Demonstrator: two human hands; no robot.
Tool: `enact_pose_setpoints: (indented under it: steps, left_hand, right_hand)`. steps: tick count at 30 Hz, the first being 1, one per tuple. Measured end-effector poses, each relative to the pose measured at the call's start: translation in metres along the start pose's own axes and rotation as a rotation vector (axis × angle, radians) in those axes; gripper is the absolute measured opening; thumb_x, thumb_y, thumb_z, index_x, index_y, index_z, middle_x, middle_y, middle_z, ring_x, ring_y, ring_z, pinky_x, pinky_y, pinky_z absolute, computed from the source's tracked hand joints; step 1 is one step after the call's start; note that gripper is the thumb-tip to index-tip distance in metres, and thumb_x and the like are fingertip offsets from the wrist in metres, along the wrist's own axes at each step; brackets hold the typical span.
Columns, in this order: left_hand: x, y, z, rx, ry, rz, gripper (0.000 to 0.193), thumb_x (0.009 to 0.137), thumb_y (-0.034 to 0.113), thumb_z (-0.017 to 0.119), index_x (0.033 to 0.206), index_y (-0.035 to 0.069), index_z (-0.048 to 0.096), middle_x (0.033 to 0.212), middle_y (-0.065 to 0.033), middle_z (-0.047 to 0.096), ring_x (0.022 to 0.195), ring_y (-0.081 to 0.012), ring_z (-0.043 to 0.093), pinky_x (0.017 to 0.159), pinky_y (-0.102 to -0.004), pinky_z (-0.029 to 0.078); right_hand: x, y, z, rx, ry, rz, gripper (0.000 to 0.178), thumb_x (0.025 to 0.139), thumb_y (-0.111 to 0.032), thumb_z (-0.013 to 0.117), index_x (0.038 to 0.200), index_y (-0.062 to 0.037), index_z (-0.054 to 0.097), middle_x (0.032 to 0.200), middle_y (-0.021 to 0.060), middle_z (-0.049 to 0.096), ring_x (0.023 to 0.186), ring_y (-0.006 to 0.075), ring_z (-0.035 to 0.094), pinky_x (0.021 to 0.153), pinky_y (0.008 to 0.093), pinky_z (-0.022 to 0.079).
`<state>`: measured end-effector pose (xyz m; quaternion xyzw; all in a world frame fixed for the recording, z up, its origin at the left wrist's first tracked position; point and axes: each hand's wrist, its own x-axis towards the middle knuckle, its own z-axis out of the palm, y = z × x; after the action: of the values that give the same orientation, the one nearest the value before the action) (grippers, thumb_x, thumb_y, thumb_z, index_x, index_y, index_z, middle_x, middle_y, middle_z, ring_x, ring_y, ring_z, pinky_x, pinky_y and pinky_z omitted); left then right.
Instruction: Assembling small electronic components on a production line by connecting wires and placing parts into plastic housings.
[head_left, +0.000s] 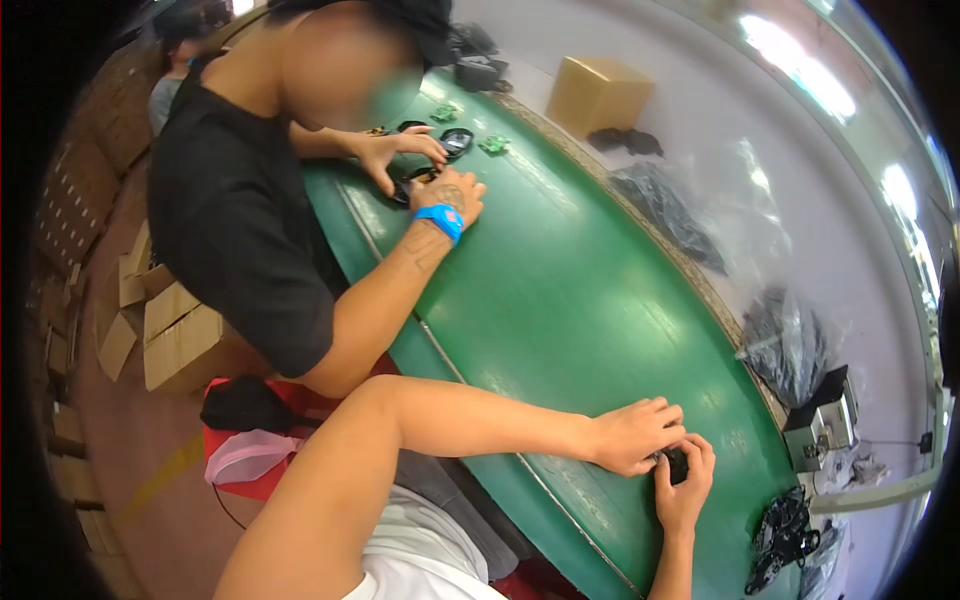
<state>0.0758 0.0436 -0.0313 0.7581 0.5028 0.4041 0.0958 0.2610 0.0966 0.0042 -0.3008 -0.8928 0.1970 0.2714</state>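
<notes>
A person's bare left arm bends sharply at the elbow, forearm stretched rightward, the left hand knuckles-up with fingers bent, close beside the right hand, whose thumb and fingers curve inward above a forward-reaching right forearm.

Bright scene. Tube lights blown out, far up-right of fingers; glare on table up-left of fingers. Dark piece between fingers short on detail. Co-worker's head blurred. Straight lines bend, corners black.
</notes>
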Motion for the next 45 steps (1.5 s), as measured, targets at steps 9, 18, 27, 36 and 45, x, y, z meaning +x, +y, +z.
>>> enact_pose_setpoints:
  steps: [9,18,27,36,45]
  left_hand:
    - [-0.001,0.002,0.006,-0.059,0.054,0.039,0.044,0.076,0.008,0.077,0.116,0.004,0.060,0.117,-0.0151,0.055,0.105,-0.0337,0.054,0.090,-0.0443,0.048]
    - [0.001,0.005,0.009,-0.044,0.034,0.042,0.054,0.072,0.008,0.078,0.121,0.003,0.057,0.115,-0.0150,0.054,0.103,-0.0337,0.055,0.088,-0.0442,0.048]
    - [-0.001,0.004,0.008,0.017,0.021,0.042,0.064,0.072,0.013,0.080,0.129,0.004,0.053,0.124,-0.0165,0.053,0.117,-0.0361,0.053,0.095,-0.0467,0.046]
    - [-0.004,0.007,0.007,-0.011,0.017,0.076,0.059,0.072,0.015,0.082,0.124,0.003,0.057,0.123,-0.0163,0.055,0.117,-0.0355,0.053,0.095,-0.0469,0.046]
    - [0.003,0.011,0.005,-0.043,0.012,0.076,0.039,0.077,0.013,0.076,0.111,0.004,0.061,0.121,-0.0157,0.058,0.116,-0.0357,0.056,0.095,-0.0463,0.047]
  right_hand:
    - [-0.003,0.006,0.001,-0.025,0.011,0.019,0.027,0.081,-0.001,0.071,0.106,-0.0016,0.063,0.116,0.0162,0.063,0.111,0.0362,0.057,0.097,0.0462,0.046]
    - [-0.004,0.007,0.005,0.016,0.017,0.029,0.030,0.082,-0.001,0.071,0.110,-0.0002,0.062,0.118,0.0186,0.064,0.110,0.0382,0.058,0.097,0.0465,0.047]
    - [0.001,-0.003,0.001,-0.019,0.051,0.038,0.029,0.083,-0.001,0.072,0.111,-0.0003,0.064,0.120,0.0175,0.065,0.112,0.0368,0.059,0.098,0.0451,0.048]
    - [-0.008,-0.002,0.002,0.012,0.068,0.050,0.022,0.084,-0.001,0.073,0.105,-0.0006,0.067,0.119,0.0160,0.067,0.112,0.0349,0.061,0.098,0.0445,0.048]
    - [-0.008,0.002,-0.010,0.056,0.051,0.087,0.027,0.081,-0.003,0.075,0.107,-0.0002,0.067,0.119,0.0172,0.067,0.115,0.0358,0.062,0.100,0.0445,0.049]
